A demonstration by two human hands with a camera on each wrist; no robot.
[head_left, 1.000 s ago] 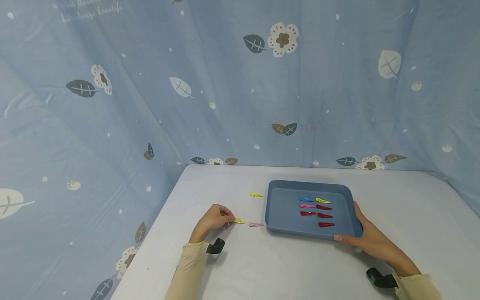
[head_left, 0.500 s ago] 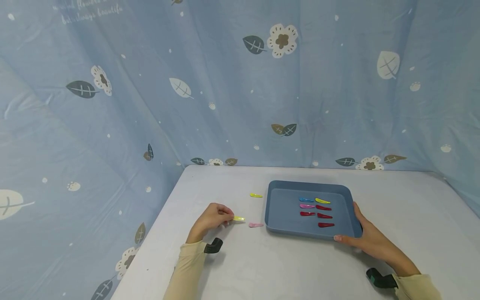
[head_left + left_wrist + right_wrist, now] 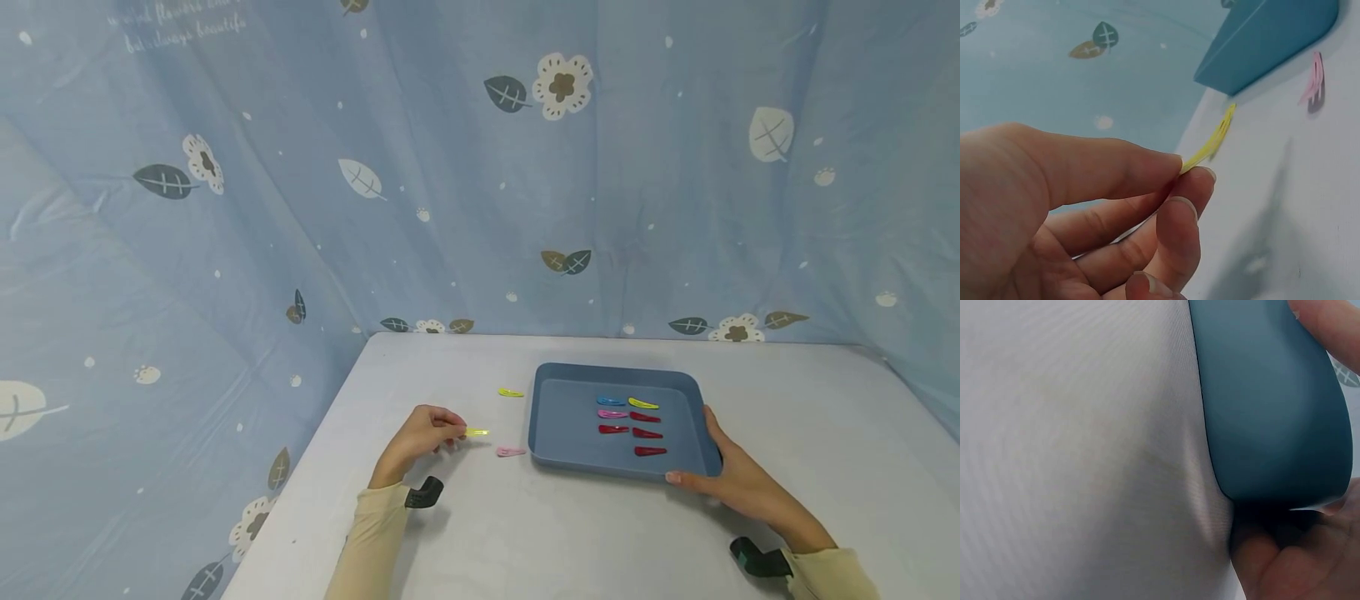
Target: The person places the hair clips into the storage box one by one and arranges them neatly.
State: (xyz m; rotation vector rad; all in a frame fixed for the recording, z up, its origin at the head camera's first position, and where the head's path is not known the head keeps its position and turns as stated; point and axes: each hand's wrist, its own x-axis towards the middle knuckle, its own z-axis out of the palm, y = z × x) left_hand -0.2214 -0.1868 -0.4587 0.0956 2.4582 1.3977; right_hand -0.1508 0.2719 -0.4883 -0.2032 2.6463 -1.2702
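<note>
The left hand (image 3: 423,437) is out over the near left of the table, forearm in a cream sleeve running back toward the near edge, a dark wrist mount under it. Its thumb and forefinger (image 3: 1116,172) are pinched together, the other fingers curled beneath. The right hand (image 3: 731,479) reaches in from the near right, thumb pointing left, its fingers apparently curled, though mostly hidden.

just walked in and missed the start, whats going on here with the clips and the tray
A person sits at a white table. Their left hand pinches a yellow hair clip between thumb and fingertips, lifted just off the table. Their right hand grips the near right corner of a blue tray, which holds seven clips in two rows. A pink clip and another yellow clip lie on the table left of the tray.
</note>
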